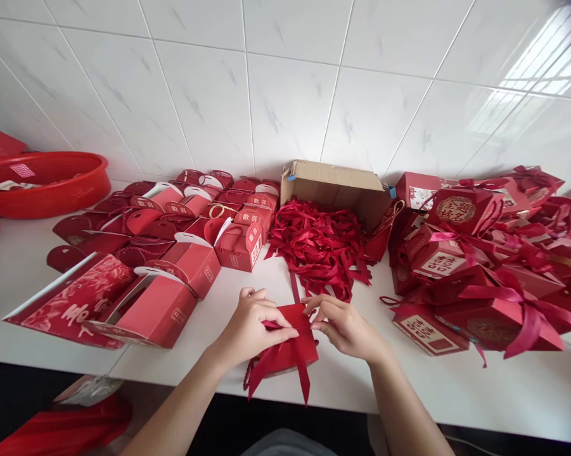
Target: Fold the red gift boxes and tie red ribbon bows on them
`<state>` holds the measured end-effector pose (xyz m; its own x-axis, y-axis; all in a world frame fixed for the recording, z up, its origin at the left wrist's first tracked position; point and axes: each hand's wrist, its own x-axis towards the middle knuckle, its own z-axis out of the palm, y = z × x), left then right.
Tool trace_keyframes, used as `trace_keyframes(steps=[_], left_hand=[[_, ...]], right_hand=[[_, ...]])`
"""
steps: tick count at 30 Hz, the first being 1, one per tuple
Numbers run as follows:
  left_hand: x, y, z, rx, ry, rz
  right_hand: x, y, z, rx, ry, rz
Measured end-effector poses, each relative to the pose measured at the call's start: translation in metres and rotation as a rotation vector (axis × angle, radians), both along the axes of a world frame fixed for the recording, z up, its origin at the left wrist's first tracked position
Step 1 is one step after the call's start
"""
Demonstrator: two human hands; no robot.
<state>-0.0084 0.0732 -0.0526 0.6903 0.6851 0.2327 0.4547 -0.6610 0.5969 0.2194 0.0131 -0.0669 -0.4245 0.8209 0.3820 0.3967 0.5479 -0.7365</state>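
A small red box (292, 313) lies near the front edge of the white table, with a dark red ribbon (300, 364) across its top and two tails hanging toward the edge. On its left side, my left hand (259, 320) pinches the ribbon between thumb and fingers. My right hand (345, 326) is at the box's right side, fingers curled and close together at the ribbon; what its fingertips hold is too small to make out. Just behind the box, a heap of loose red ribbons (318, 240) spills from an open cardboard box (335, 174).
Rows of red gift boxes (187, 259) stand at the left, beside a flat printed red carton (83, 301). A red basin (45, 190) sits at the far left. Ribbon-tied boxes (494, 316) are piled at the right. Behind the white table (352, 380) rises a tiled wall (289, 107).
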Motion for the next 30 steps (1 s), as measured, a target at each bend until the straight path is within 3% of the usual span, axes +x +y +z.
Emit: trace_keyframes(steps=[5,9,14,20,30], left_hand=[[-0.002,0.004,-0.002,-0.076,-0.058,0.045],[-0.004,0.006,-0.002,-0.305,-0.264,0.101],[-0.002,0.006,0.002,-0.583,-0.435,0.028],[0.001,0.005,0.010,-0.610,-0.501,0.062],[-0.003,0.016,0.012,-0.531,-0.298,0.071]], right_hand=[[-0.003,0.000,0.003,-0.004,0.048,-0.025],[-0.004,-0.002,0.006,0.013,0.093,-0.084],[-0.014,-0.001,0.013,0.066,0.137,-0.172],[-0.042,0.006,0.018,0.036,-0.032,-0.196],[-0.047,0.009,0.016,0.044,-0.050,-0.145]])
